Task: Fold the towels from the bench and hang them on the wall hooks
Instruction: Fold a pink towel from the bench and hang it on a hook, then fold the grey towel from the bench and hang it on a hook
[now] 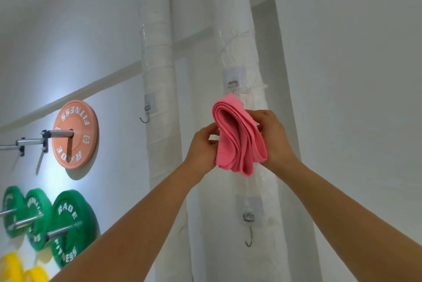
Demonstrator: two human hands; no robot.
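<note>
Holding: we see the left hand and right hand both curled onto a folded pink towel, one at each side, raised before a wrapped white pipe.
Towel: soft, matte cloth, several layers bent over in a rounded loop; its top sits just under the upper hook plate, and we cannot tell whether it is on the hook, whose tip is hidden.
Hooks: thin bent metal wire on clear adhesive squares; a lower hook hangs bare, and a left hook sits on a second wrapped pipe.
Pipes: rough, wrinkled white wrapping.
Writing: we read "RADE FITNESS" on the orange weight plate and on the green weight plates.
Unclear: yellow plates are blurred and cut off at the lower left edge.
</note>
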